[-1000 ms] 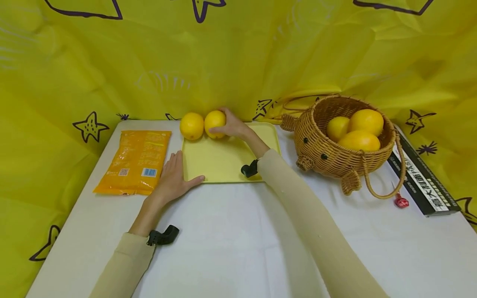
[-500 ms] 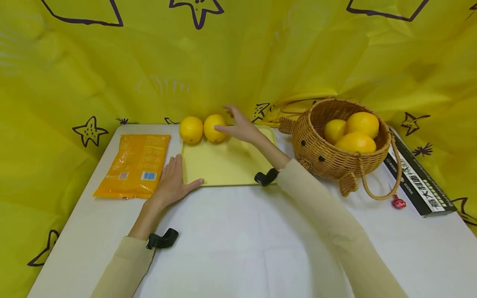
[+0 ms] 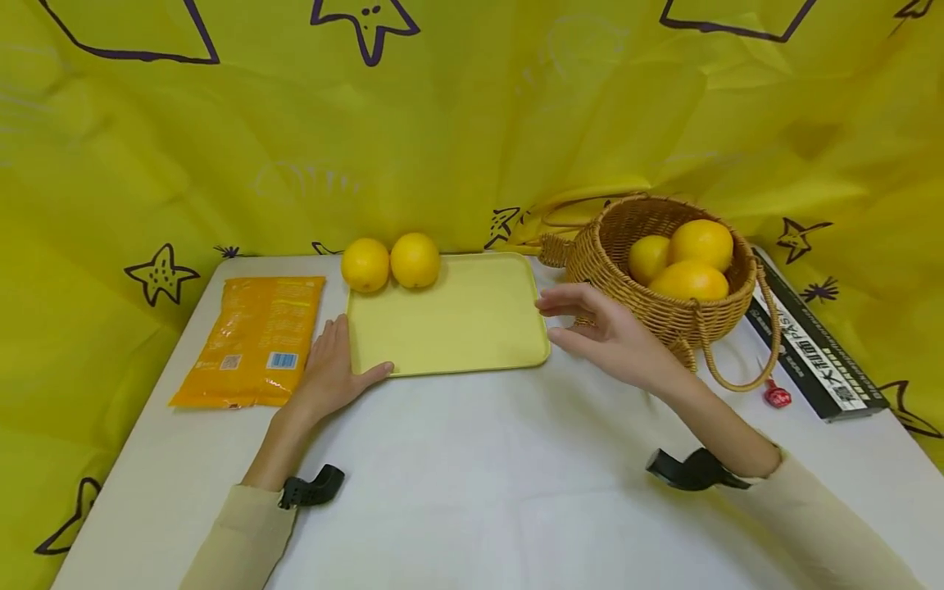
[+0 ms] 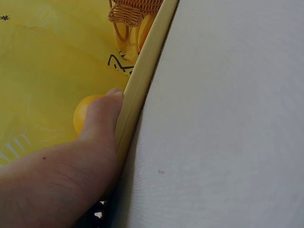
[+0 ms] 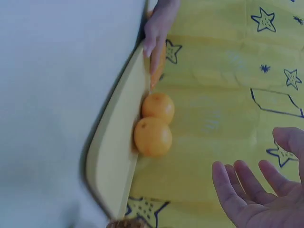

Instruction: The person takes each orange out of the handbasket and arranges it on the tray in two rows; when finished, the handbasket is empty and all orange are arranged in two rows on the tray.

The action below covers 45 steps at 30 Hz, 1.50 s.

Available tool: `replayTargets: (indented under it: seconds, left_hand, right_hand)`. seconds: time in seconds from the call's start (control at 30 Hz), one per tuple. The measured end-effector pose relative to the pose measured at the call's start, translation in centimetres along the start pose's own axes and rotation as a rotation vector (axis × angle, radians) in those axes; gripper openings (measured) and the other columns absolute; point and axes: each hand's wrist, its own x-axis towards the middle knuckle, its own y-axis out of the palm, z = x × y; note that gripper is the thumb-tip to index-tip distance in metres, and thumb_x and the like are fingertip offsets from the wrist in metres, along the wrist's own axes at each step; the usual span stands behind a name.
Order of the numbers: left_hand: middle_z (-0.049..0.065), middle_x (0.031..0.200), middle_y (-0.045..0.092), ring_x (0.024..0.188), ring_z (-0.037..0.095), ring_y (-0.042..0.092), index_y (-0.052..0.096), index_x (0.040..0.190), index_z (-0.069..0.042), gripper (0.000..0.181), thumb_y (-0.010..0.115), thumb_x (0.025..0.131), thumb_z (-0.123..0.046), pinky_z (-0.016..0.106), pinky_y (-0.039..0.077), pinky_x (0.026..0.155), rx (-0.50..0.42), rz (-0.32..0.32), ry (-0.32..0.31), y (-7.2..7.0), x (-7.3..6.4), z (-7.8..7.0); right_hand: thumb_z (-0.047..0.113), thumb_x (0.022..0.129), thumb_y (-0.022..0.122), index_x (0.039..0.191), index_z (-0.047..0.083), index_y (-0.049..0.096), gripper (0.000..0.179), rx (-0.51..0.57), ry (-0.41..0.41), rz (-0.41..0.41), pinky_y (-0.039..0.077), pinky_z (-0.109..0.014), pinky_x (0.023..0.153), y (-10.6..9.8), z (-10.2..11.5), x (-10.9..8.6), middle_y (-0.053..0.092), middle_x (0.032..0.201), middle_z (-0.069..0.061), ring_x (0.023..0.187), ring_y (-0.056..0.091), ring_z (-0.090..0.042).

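Note:
Two oranges, the left one (image 3: 365, 265) and the right one (image 3: 415, 260), sit side by side at the back left of a pale yellow tray (image 3: 457, 328). My left hand (image 3: 332, 378) rests at the tray's front left corner, fingers along the left side and thumb on the front rim. In the left wrist view the thumb (image 4: 100, 118) lies against the rim. My right hand (image 3: 612, 338) holds nothing. It is by the tray's right edge with loosely bent fingers; whether it touches the rim I cannot tell. The right wrist view shows its fingers spread apart.
A wicker basket (image 3: 590, 254) with an animal face holds several orange-yellow fruits (image 3: 689, 280) behind the right hand. Left of the tray lies an orange packet (image 3: 254, 340). A black box (image 3: 819, 352) and a red-wrapped lollipop (image 3: 778, 395) lie at the right. Yellow cloth (image 3: 442, 147) hangs behind.
My right hand has let go of the right orange and moved right and toward me, to the tray's right edge. The left hand stays at its corner.

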Motion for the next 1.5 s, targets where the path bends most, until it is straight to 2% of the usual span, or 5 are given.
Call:
replayTargets:
  seconds: [0.47, 0.73, 0.97, 1.27, 1.5]
  left_hand:
    - [0.031, 0.160, -0.001, 0.148, 0.047, 0.000, -0.006, 0.151, 0.009, 0.119, 0.061, 0.085, -0.062, 0.060, 0.006, 0.121, 0.023, -0.011, 0.000, -0.6, -1.0, 0.6]
    - [0.030, 0.160, -0.003, 0.149, 0.047, 0.000, -0.007, 0.152, 0.007, 0.118, 0.060, 0.085, -0.063, 0.060, 0.006, 0.121, 0.019, 0.008, -0.012, -0.3, -0.8, 0.5]
    - [0.031, 0.160, -0.002, 0.149, 0.047, -0.001, -0.006, 0.151, 0.009, 0.117, 0.062, 0.085, -0.060, 0.059, 0.005, 0.121, 0.009, 0.011, -0.004, -0.1, -0.6, 0.2]
    - [0.029, 0.161, -0.004, 0.149, 0.045, -0.002, -0.007, 0.152, 0.007, 0.116, 0.061, 0.086, -0.061, 0.058, 0.003, 0.122, -0.003, 0.009, 0.004, -0.2, 0.1, -0.3]
    - [0.030, 0.160, -0.005, 0.149, 0.045, -0.003, -0.009, 0.152, 0.007, 0.116, 0.060, 0.086, -0.060, 0.058, 0.003, 0.122, 0.003, 0.025, -0.008, -0.3, 0.0, -0.4]
  right_hand:
    - [0.018, 0.099, 0.054, 0.137, 0.007, 0.046, 0.040, -0.074, 0.109, -0.101, 0.055, -0.017, 0.085, -7.8, 1.0, -0.2, 0.061, 0.123, 0.007, 0.105, 0.064, -0.009]
    - [0.028, 0.101, 0.051, 0.143, 0.008, 0.044, 0.047, -0.504, 0.273, 0.194, 0.048, -0.011, 0.082, -18.4, -0.2, 4.9, 0.054, 0.127, 0.011, 0.098, 0.059, 0.006]
    - [0.027, 0.104, 0.043, 0.151, 0.007, 0.028, 0.053, -0.543, 0.378, 0.409, 0.056, -0.032, 0.092, -24.0, -2.7, 5.9, 0.032, 0.151, -0.019, 0.105, 0.048, 0.017]
    - [0.031, 0.105, 0.037, 0.156, 0.011, 0.007, 0.062, -0.389, 0.539, 0.584, 0.054, -0.056, 0.091, -26.1, -2.5, 6.5, 0.004, 0.159, -0.028, 0.139, 0.020, -0.055]
    - [0.030, 0.105, 0.038, 0.155, 0.003, -0.003, 0.070, -0.337, 0.578, 0.636, 0.053, -0.057, 0.091, -24.9, -3.0, 7.1, -0.003, 0.158, -0.031, 0.140, 0.007, -0.060]
